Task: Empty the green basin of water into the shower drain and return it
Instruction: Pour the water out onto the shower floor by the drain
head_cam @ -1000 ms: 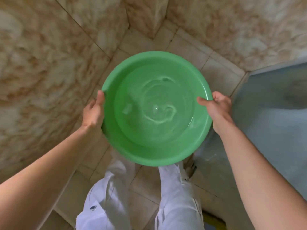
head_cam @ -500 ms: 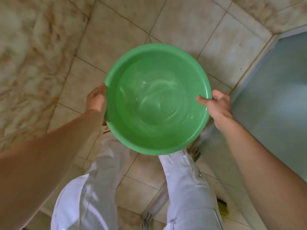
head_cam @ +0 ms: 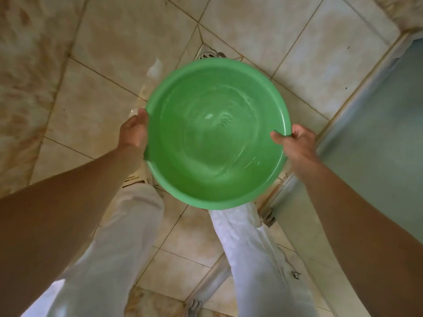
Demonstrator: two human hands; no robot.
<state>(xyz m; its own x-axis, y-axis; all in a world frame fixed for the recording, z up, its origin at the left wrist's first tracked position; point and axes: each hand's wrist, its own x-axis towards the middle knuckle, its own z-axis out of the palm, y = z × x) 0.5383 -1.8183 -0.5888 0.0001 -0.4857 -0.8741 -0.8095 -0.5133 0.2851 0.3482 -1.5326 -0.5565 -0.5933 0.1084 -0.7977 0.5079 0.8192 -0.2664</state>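
I hold a round green basin (head_cam: 183, 191) level above the tiled floor, with rippling water in it. My left hand (head_cam: 134, 132) grips its left rim, thumb over the edge. My right hand (head_cam: 295, 140) grips the right rim, thumb inside. Just beyond the basin's far edge a metal shower drain (head_cam: 208, 54) shows in the floor, its near part hidden by the basin.
Beige floor tiles (head_cam: 128, 42) spread all around, with a marbled wall (head_cam: 20, 88) at the left. A frosted glass shower panel (head_cam: 375, 138) with a metal frame stands at the right. My white trouser legs (head_cam: 249, 248) are below, and a metal threshold strip (head_cam: 206, 287) crosses the floor between them.
The view has tipped down and forward from the wall corner to the floor. The drain has come into sight past the basin. Both hands keep the same hold on the rim.
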